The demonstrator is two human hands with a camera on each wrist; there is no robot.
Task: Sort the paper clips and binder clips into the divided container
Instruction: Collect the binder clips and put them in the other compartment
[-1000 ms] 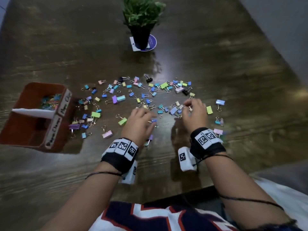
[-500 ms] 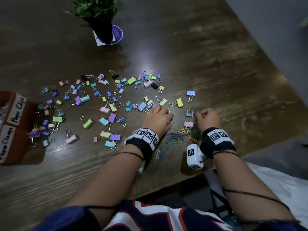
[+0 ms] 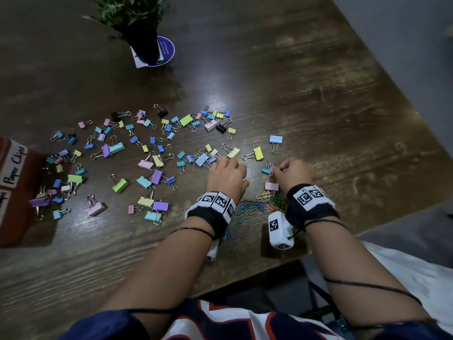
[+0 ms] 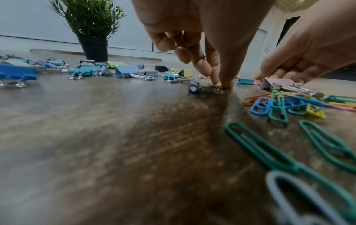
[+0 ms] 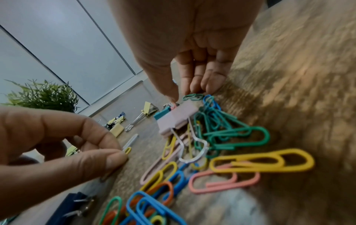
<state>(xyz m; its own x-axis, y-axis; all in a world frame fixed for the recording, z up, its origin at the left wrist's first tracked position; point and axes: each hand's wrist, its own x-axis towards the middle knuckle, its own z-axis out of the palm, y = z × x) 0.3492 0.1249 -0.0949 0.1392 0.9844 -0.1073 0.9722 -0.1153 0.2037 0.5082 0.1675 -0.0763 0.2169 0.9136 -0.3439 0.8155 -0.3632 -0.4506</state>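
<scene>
Several coloured binder clips (image 3: 147, 165) lie scattered over the dark wooden table (image 3: 306, 99). A heap of coloured paper clips (image 3: 263, 204) sits near the front edge, between my wrists. My left hand (image 3: 241, 180) pinches a yellow paper clip (image 4: 218, 87) against the table between thumb and forefinger; that yellow paper clip (image 5: 127, 150) also shows in the right wrist view. My right hand (image 3: 274, 171) is curled, its thumb and forefinger closing on a pink paper clip (image 3: 271, 172) beside a teal binder clip (image 3: 266, 171). The brown divided container (image 3: 17, 204) stands at the far left, labelled "Paper Clips".
A potted plant (image 3: 139, 23) stands on a round coaster at the back of the table. The front edge of the table (image 3: 245, 278) runs just under my forearms. A pink binder clip (image 5: 176, 120) lies on top of the paper clip heap.
Over the last second both hands drew back from the binder clips to the paper clip heap near the front edge. The left fingers have closed on a yellow paper clip.
</scene>
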